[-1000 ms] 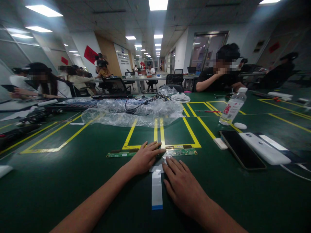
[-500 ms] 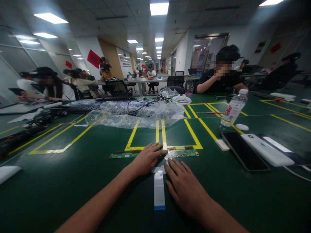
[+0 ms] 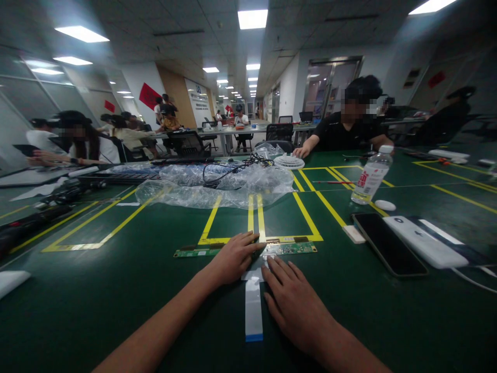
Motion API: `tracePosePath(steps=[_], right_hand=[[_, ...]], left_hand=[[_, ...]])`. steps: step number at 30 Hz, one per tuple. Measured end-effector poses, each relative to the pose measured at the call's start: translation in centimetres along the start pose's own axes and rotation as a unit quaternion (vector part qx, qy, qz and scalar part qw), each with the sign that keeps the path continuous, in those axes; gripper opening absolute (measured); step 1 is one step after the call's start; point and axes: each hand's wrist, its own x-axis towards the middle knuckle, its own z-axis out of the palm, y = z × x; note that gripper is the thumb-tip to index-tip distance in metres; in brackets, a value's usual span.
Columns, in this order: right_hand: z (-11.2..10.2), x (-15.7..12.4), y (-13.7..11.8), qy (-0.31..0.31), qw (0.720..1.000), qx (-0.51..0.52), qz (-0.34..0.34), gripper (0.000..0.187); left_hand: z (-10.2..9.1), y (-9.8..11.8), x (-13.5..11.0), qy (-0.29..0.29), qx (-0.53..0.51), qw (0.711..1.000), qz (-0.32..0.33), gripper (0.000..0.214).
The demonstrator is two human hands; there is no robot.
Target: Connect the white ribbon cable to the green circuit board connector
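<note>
A long narrow green circuit board (image 3: 295,248) lies across the dark green table (image 3: 116,300) in front of me. A white flat ribbon cable (image 3: 253,308) with a blue end runs from the board's middle toward me. My left hand (image 3: 233,257) lies flat on the board's middle, fingers stretched out over it. Just right of the cable, my right hand (image 3: 295,300) rests palm down, its fingertips touching the board where the cable joins. Neither hand grips anything.
A black phone (image 3: 388,244) and a white power bank (image 3: 425,242) lie at the right, a water bottle (image 3: 368,176) behind them. Crumpled clear plastic (image 3: 217,186) with a black cable and a small white fan (image 3: 288,162) lie beyond yellow tape lines. Other people sit at the tables around.
My hands have barely moved on the board. The person in black across the table has lowered a hand from the face onto the table near the fan.
</note>
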Motion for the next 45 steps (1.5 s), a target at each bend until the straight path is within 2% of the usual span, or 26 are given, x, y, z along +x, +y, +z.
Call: tracePosePath(steps=[8, 16, 29, 33, 37, 41, 43, 45], right_hand=[[0.4, -0.1, 0.1, 0.022, 1.0, -0.005, -0.002, 0.054], [0.2, 0.0, 0.1, 0.008, 1.0, -0.012, -0.004, 0.055], [0.3, -0.2, 0.2, 0.017, 1.0, 0.009, -0.012, 0.054], [0.2, -0.4, 0.0, 0.035, 0.999, 0.003, -0.018, 0.055], [0.1, -0.5, 0.0, 0.061, 0.998, 0.012, -0.026, 0.058], [-0.1, -0.6, -0.1, 0.07, 0.997, 0.024, -0.025, 0.052], [-0.2, -0.7, -0.3, 0.068, 0.997, 0.032, -0.021, 0.051], [-0.4, -0.7, -0.4, 0.064, 0.997, 0.04, -0.017, 0.049]], left_hand=[[-0.1, 0.0, 0.0, -0.004, 0.002, 1.0, -0.001, 0.06], [0.3, -0.2, -0.1, 0.008, 0.0, 1.0, 0.001, 0.057], [0.1, 0.4, 0.0, 0.08, 0.019, 0.994, -0.07, 0.027], [0.3, -0.1, 0.0, 0.079, 0.017, 0.992, -0.1, 0.02], [-0.3, -0.7, -0.2, 0.056, 0.002, 0.993, -0.101, 0.019], [-1.6, -1.8, -1.8, 0.04, -0.011, 0.992, -0.118, 0.02], [-2.6, -2.8, -3.8, 0.036, -0.014, 0.99, -0.137, 0.023], [-3.5, -4.4, -6.9, 0.033, -0.016, 0.986, -0.162, 0.027]])
